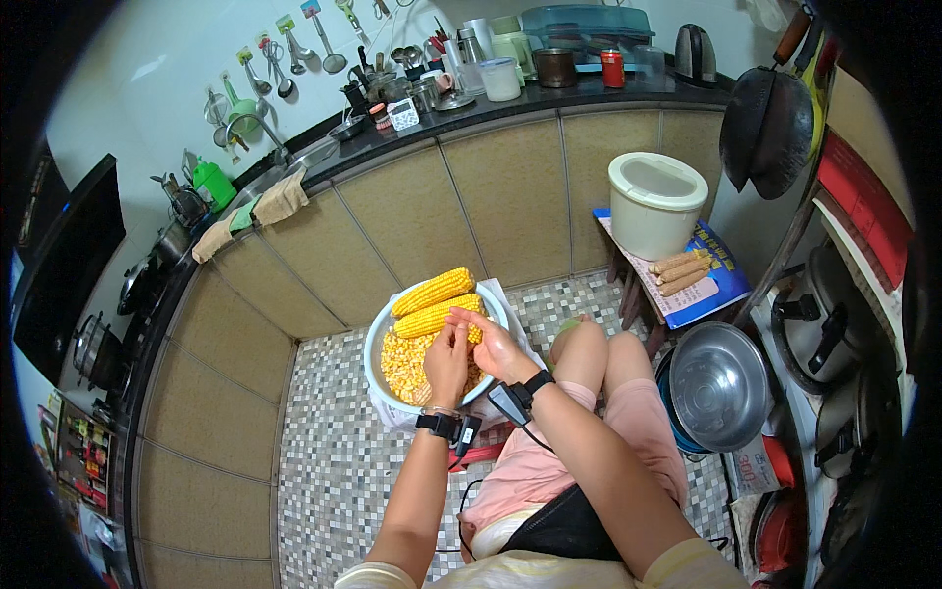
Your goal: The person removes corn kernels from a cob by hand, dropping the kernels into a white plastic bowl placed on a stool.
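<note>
A light-blue basin [372,358] on the floor before me holds loose yellow corn kernels [401,362]. Two whole ears of corn lie across its far side: a far ear [433,291] and a nearer ear [423,321]. My left hand [446,366] is over the kernels, fingers bent and pointing away from me. My right hand [498,349] reaches in from the right, its palm partly turned up, and its fingertips meet the left hand's beside the nearer ear. Whether anything small is between the fingers is hidden.
On the right, a low stool [631,300] bears a lidded cream bucket [657,213] and several bare corncobs [681,272]. A metal bowl [717,386] stands by my knees, near a rack of pots [817,320]. A dark counter [508,108] curves around the back and left.
</note>
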Available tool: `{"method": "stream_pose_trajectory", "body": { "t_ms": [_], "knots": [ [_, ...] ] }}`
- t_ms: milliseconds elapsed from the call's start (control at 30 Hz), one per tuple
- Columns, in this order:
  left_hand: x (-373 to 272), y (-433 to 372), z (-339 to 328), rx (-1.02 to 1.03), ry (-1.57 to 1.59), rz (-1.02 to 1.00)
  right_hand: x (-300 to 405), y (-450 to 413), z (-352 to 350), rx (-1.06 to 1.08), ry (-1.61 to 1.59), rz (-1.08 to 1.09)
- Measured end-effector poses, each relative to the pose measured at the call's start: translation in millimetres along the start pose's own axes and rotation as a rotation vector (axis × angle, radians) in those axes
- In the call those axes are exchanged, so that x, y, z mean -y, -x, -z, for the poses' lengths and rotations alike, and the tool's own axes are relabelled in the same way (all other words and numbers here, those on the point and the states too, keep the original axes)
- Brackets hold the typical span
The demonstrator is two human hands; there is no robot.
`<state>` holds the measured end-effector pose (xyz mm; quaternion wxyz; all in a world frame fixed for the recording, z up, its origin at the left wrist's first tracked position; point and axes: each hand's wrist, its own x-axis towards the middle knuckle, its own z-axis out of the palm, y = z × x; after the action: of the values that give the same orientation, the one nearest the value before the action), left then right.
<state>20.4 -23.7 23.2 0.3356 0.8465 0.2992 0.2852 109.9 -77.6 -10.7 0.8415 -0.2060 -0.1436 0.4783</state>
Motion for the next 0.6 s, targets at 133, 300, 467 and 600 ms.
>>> {"method": "stream_pose_trajectory", "body": {
  "t_ms": [133, 300, 467, 600],
  "knots": [
    [12.6, -3.0, -5.0, -0.132, 0.062, -0.083, -0.9, -1.9, -0.2, 0.027, 0.004, -0.001],
    [-1.1, 1.9, -1.4, -0.077, 0.078, -0.007, 0.2, -2.3, 3.1, 0.032, 0.005, 0.001],
    [-3.2, 5.8, 4.9, 0.01, 0.004, -0.105, 2.5, 0.9, -1.3, -0.006, -0.035, -0.053],
    [3.1, 3.9, 2.9, 0.013, 0.051, -0.171, 0.0, -1.9, 1.2, 0.0, -0.017, -0.024]
  ]
}}
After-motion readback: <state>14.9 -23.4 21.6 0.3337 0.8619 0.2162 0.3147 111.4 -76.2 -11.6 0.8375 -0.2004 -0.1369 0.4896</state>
